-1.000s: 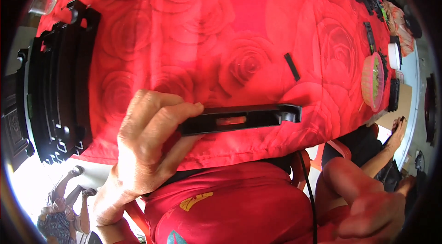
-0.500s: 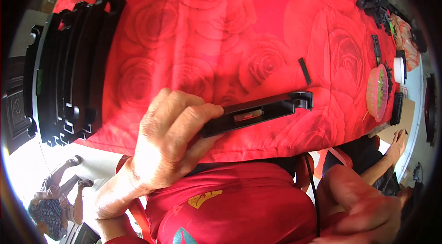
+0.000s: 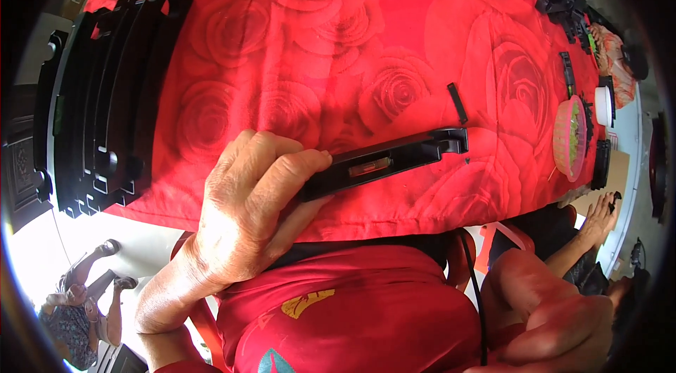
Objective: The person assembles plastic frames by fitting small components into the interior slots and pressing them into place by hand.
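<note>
- I see my left hand (image 3: 246,215) clenched around one end of a long black plastic bar (image 3: 384,160); the fingers (image 3: 282,162) wrap over its top, the fingertips ending right at the bar's upper edge, and the near end is buried in the palm.
- The bar sticks out from those fingers toward my right, lying low over the red rose-patterned tablecloth (image 3: 338,42) near the table's front edge. Its free end is a blocky hooked tip, and a small pale insert sits in its side just past my fingertips.
- My right hand (image 3: 556,317) is down by my lap, well apart from the bar, fingers loosely curled and holding nothing that I can see.
- A short black strip (image 3: 458,103) lies on the cloth just above the bar's free end, not touching it.
- A stack of black plastic bars (image 3: 105,91) lies at the table's left side.
- A small green bowl (image 3: 569,137) sits to the right.
</note>
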Available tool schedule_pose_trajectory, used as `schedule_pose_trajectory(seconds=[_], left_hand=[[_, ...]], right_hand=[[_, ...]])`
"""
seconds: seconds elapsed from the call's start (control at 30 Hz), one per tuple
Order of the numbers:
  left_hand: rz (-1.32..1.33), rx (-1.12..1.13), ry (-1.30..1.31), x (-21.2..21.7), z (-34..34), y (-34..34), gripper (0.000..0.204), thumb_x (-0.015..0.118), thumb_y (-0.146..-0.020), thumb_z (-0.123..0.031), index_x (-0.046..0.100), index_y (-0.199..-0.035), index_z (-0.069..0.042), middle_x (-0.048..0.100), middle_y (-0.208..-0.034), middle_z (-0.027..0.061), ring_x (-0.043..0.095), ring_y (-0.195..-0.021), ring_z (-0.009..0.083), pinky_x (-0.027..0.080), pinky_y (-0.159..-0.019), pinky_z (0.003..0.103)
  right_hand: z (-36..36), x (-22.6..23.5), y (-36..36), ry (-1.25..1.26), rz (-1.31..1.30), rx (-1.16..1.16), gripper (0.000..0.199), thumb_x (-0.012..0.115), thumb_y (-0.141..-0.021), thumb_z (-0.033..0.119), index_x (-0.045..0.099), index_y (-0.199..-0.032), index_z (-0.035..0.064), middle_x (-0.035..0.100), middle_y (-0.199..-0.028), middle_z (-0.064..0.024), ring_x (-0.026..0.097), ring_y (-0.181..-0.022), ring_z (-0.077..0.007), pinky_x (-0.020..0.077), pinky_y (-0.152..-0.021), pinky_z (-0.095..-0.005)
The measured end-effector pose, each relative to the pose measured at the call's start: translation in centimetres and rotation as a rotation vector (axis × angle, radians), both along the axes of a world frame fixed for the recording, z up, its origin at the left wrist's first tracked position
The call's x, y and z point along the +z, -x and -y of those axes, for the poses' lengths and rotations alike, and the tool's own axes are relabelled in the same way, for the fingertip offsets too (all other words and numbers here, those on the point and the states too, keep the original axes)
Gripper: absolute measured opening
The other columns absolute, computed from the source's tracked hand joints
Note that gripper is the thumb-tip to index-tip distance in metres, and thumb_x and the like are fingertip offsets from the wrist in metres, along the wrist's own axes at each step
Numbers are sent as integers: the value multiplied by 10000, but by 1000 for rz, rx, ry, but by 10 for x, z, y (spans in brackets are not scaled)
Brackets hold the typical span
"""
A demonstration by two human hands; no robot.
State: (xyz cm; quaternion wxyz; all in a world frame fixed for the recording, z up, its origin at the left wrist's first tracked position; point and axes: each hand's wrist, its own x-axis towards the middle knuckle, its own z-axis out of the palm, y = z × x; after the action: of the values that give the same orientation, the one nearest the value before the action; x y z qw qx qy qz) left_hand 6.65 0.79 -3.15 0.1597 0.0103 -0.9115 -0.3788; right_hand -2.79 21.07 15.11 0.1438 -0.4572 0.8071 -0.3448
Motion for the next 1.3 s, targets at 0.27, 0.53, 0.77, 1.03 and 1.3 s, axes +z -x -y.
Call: schedule_pose_trajectory(seconds=[0.27, 0.53, 0.77, 1.03, 1.3], left_hand=[[-8, -5, 27, 4, 2, -1, 480, 908, -742, -24, 696, -1170, 16, 670, -1043, 154, 698, -913, 294, 570, -773, 369], [26, -3, 6, 5, 3, 0, 513, 929, -730, -54, 696, -1182, 11, 661, -1057, 146, 689, -920, 285, 570, -770, 368], [-20, -15, 22, 1, 3, -5, 526, 933, -708, -55, 698, -1174, 12, 662, -996, 154, 682, -854, 282, 559, -705, 364], [91, -106, -126, 13, 13, 4, 558, 934, -770, -294, 711, -1180, 12, 678, -1001, 159, 695, -894, 294, 572, -742, 377], [193, -104, -248, 17, 15, 30, 356, 860, -871, -175, 724, -1152, -5, 674, -985, 159, 699, -894, 301, 573, -765, 383]], right_hand=[[-28, 13, 36, 23, 153, 364, 308, 834, -845, 436, 780, -979, 164, 578, -730, 32, 454, -593, -129, 628, -702, -396], [-5, -12, 26, 188, -69, 301, 273, 834, -829, 449, 782, -900, 190, 635, -794, 78, 446, -559, -99, 478, -548, -308], [-64, 2, 90, 250, 209, 725, 430, 870, -817, 506, 777, -1076, 176, 699, -1030, -22, 645, -895, -186, 525, -1043, -514], [-10, -114, 99, -9, -327, 40, 493, 890, -688, 197, 807, -1139, 14, 744, -1111, -135, 661, -967, -289, 522, -765, -380], [-12, -158, 109, -42, -427, 248, 513, 926, -603, 132, 778, -1089, 68, 643, -1006, -62, 620, -898, -276, 552, -799, -405]])
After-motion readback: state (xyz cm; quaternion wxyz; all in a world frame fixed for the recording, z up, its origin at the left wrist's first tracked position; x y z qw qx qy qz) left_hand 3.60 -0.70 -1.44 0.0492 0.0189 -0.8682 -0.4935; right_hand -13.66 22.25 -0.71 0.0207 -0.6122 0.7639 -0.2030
